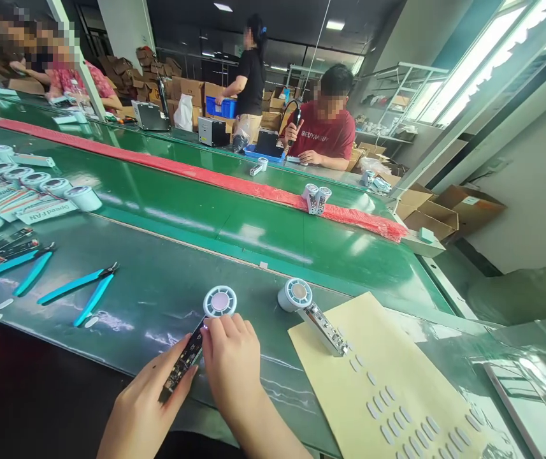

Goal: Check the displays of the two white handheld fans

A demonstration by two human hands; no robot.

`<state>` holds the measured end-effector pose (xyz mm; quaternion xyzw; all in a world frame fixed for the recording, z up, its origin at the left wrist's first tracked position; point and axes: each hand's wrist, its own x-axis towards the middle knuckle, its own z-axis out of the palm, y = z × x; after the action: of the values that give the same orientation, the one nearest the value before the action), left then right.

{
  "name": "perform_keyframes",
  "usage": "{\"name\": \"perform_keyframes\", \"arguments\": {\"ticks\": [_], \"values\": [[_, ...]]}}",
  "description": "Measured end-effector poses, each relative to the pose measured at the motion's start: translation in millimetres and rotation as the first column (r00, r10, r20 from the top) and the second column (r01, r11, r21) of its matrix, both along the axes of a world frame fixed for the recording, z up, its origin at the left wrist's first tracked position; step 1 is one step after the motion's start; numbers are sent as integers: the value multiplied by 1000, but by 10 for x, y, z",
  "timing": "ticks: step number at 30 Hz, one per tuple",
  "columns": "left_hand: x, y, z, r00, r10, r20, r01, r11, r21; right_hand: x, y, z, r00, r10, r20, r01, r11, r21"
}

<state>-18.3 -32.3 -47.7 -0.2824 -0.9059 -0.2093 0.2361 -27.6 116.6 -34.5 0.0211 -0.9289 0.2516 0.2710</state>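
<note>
I had the small handheld fan unit w/ round white head and bare dark circuit-board handle point(201, 335) lying on the green bench top point(158, 287), long axis diagonal, head up-right and away, handle end toward me. Left hand point(146, 401) pinched the handle's near end from the left. Right hand point(232, 360), fingers curled, pressed at the neck just below the head, so it sat nearer the head.

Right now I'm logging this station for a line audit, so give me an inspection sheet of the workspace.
Surface: green bench beside a green conveyor belt.
Job's things: fan unit with a bare circuit-board handle, held by left hand and right hand; second fan unit on a yellow sticker sheet.
Clutter: teal cutters; row of fan heads.
Grippers: both hands on the unit.
Cables: one hanging to a co-worker's tool.
Surroundings: co-workers, cardboard boxes.
</note>
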Motion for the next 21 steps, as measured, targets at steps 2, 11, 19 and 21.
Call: {"name": "perform_keyframes", "arguments": {"ticks": [2, 11, 19, 21], "values": [[-27, 2, -3, 1000, -20, 24, 20, 1000, 13, 2, 3, -31, 1000, 0, -1, 0, 1000, 16], [-203, 7, 4, 987, 88, 136, -53, 969, -243, 9, 48, -88, 1000, -7, 20, 8, 999, -37], [-317, 35, 68, 836, 165, 524, -30, 966, -256, 44, 133, 17, 955, 146, 257, -35, 919, -393], [-314, 23, 100, 765, 153, 625, -30, 979, -203, 128, 278, 138, 921, 279, 273, -71, 807, -586]]}}
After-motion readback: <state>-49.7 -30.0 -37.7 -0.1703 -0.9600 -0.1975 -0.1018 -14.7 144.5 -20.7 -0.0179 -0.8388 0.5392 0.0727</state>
